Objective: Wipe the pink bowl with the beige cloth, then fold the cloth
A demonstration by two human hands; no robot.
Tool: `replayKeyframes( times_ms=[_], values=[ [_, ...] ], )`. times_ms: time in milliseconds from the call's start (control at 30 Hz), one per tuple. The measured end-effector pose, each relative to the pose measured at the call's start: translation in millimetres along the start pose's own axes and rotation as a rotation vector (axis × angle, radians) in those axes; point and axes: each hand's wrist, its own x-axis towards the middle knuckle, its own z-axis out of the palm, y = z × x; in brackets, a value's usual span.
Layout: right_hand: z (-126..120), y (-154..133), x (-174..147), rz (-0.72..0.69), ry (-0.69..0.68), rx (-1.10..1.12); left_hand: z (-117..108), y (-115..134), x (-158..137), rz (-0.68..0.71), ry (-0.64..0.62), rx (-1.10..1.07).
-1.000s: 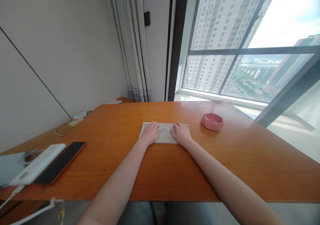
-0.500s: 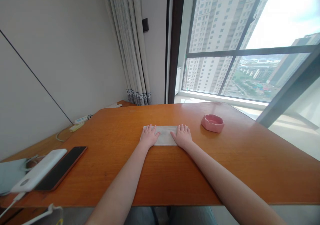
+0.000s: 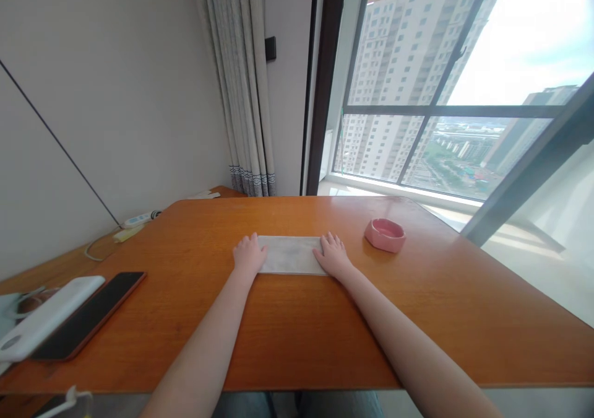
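A flat, pale grey-white rectangular cloth [image 3: 292,256] lies on the brown wooden table [image 3: 297,325] in front of me. At its left edge rests my left hand [image 3: 248,257], palm down, its thumb by the cloth's side; the fingers look slightly bent and hold nothing that I can see. My right hand [image 3: 334,257] is laid flat over the cloth's right end with fingers spread, so that end is partly hidden. Right of this hand stands a pink ashtray-like bowl [image 3: 385,235], apart from it.
On the table's left side lie a white power bank [image 3: 51,316] and a black phone [image 3: 90,313] side by side. A power strip [image 3: 139,220] sits beyond the left edge near the wall. Behind the table are a grey curtain [image 3: 245,96] and a large window [image 3: 431,111].
My left hand has slid left, off the cloth to its left edge, uncovering more of it. My right hand stays on the right end. The view has shifted slightly.
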Motion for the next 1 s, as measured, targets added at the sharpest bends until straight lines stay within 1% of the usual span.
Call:
replayKeyframes(
  times_ms=[100,200,267,367,467,533,633,667,700,767,833,867,900,933,1000],
  values=[
    [-1.9,-0.9,-2.8,-0.013,0.019,-0.018,-6.0,-6.5,-1.3,-0.041,-0.112,-0.024],
    [-1.5,-5.3,-7.3,-0.094,0.048,-0.047,-5.3,-8.3,-0.2,-0.004,-0.18,-0.046],
    [-0.9,-8.6,-11.0,-0.16,0.027,-0.056,-3.6,-6.5,-0.1,0.027,-0.181,-0.041],
    [-0.6,-12.0,-16.0,-0.179,-0.024,-0.068,-2.3,-2.4,-1.3,0.047,-0.133,-0.075],
    [-1.2,-12.5,-18.2,-0.166,-0.034,-0.079,-2.1,-3.5,0.0,0.006,-0.142,-0.198],
    [-1.5,-12.0,-18.2,-0.167,-0.034,-0.084,-1.8,-9.0,3.7,-0.03,-0.181,-0.297],
    [0.2,-13.6,-17.9,-0.157,-0.027,-0.087,-3.4,-18.0,10.8,-0.046,-0.232,-0.47],
    [1.5,-15.5,-18.1,-0.146,-0.022,-0.086,-5.2,-19.0,12.2,-0.047,-0.224,-0.551],
    [3.2,-18.3,-18.7,-0.13,-0.014,-0.085,-7.8,-18.2,12.7,-0.046,-0.183,-0.645],
    [7.1,-26.4,-21.1,-0.078,0.006,-0.081,-14.6,-10.9,10.4,-0.035,-0.018,-0.85],
    [10.8,-36.5,-25.2,-0.032,0.031,-0.074,-21.3,2.1,4.3,0.0,0.152,-1.041],
    [12.3,-41.6,-27.7,-0.027,0.053,-0.068,-23.7,9.5,0.3,0.026,0.201,-1.116],
    [13.3,-46.5,-30.6,-0.049,0.078,-0.059,-25.4,16.9,-3.8,0.056,0.224,-1.177],
    [13.9,-51.2,-33.7,-0.105,0.103,-0.046,-26.2,23.8,-7.9,0.087,0.229,-1.223],
    [14.3,-60.1,-40.0,-0.268,0.123,-0.021,-25.7,35.4,-15.2,0.138,0.222,-1.286]
  ],
)
